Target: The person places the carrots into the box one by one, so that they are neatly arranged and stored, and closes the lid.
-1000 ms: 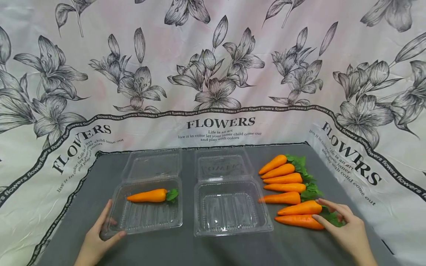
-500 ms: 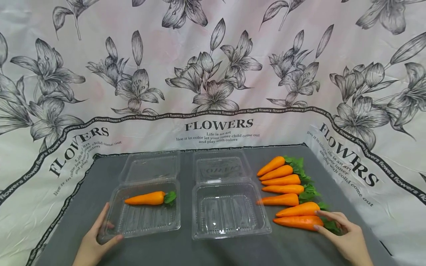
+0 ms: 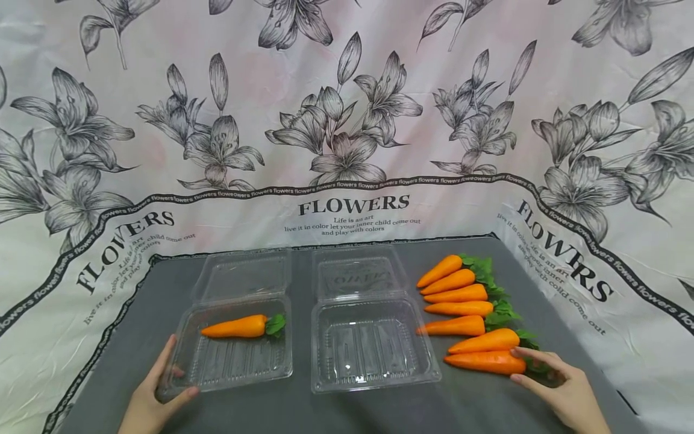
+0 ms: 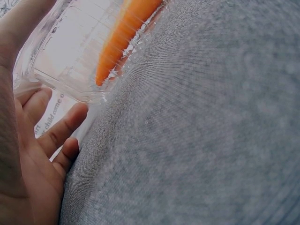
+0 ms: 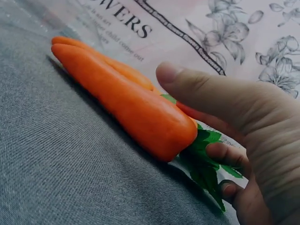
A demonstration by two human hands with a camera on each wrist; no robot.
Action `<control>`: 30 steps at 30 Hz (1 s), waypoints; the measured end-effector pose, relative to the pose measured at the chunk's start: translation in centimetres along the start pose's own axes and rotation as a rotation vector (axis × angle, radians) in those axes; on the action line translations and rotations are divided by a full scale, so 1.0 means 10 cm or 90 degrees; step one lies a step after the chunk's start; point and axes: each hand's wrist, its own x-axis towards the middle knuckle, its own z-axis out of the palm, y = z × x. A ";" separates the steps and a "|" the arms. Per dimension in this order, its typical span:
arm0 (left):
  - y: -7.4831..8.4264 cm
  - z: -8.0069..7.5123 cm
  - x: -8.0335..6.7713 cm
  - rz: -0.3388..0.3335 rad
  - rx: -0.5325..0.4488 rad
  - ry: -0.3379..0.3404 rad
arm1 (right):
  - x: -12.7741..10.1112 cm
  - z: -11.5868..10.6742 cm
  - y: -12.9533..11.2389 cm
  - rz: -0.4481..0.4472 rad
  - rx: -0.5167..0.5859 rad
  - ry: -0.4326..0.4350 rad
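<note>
In the head view, a clear plastic clamshell box [image 3: 233,374] stands on the left with its lid folded back. One orange carrot [image 3: 234,327] with a green leafy top lies inside it. My left hand [image 3: 154,392] rests at that box's near left corner, thumb in front and fingers along the side, loosely extended. On the right, my right hand [image 3: 564,389] straddles the leafy end of the nearest carrot [image 3: 485,362]. Its thumb [image 5: 197,86] hangs over that carrot in the right wrist view, its fingers not closed on it. Leaves partly hide behind the fingers.
A second clear box [image 3: 374,380], lid back, stands mid-table with nothing inside. Beside it lie several more carrots [image 3: 461,308] in a row, tips to the left; one tip meets the box's right side. Flower-printed cloth [image 3: 347,205] hangs behind the grey table [image 3: 303,410].
My right hand has moved down towards me, from the two nearest carrots to around the nearest one. My left hand stays at the box. The head view has shifted slightly.
</note>
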 end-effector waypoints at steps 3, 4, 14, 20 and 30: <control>0.00 0.00 0.01 0.001 0.008 -0.005 | -0.01 -0.03 0.02 -0.009 0.003 -0.002; 0.01 0.01 0.01 0.004 0.010 -0.003 | -0.02 -0.04 0.03 -0.012 0.004 -0.002; 0.01 0.05 0.02 0.014 0.000 0.005 | -0.03 -0.07 0.05 0.014 0.021 -0.026; 0.03 0.02 0.02 -0.012 0.002 -0.018 | -0.01 -0.04 0.06 0.038 0.020 -0.047; 0.04 0.01 0.00 -0.009 0.014 -0.005 | 0.02 0.00 0.06 -0.003 0.002 -0.052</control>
